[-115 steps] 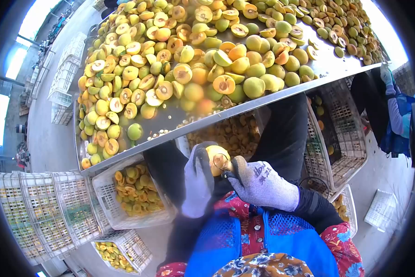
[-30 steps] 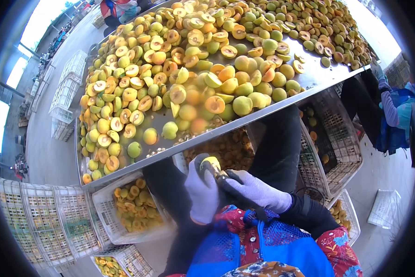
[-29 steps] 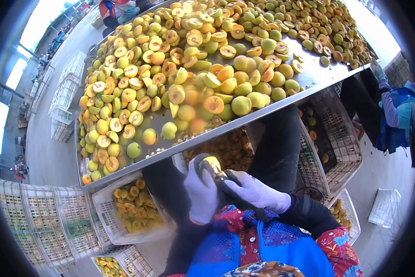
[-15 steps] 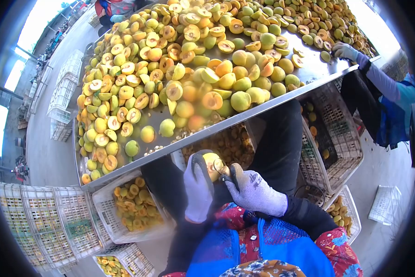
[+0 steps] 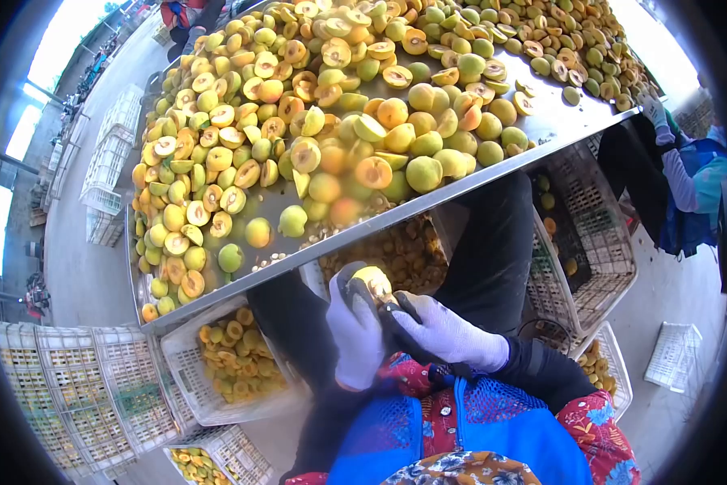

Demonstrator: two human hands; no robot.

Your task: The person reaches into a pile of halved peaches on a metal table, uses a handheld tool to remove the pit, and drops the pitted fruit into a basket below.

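Observation:
My gloved left hand point(image 5: 357, 335) is closed around a yellow fruit half point(image 5: 372, 283), below the metal table's front edge. My gloved right hand point(image 5: 452, 330) meets it from the right, its fingers pressed together at the fruit's cut side. Whatever those fingers grip is too small and hidden to name. Beyond both hands, the metal table point(image 5: 278, 206) bears a large heap of halved and whole yellow-green fruit point(image 5: 242, 145).
Under the table edge is a crate with fruit pieces point(image 5: 412, 250). Crates of halves stand left point(image 5: 242, 356) and right point(image 5: 598, 372); a tall crate point(image 5: 590, 234) leans right. A co-worker's gloved hand point(image 5: 653, 113) is at the table's right end.
My right hand has turned and closed in on the fruit, and my left hand has shifted slightly right. The co-worker's hand has moved right, off the fruit near the edge.

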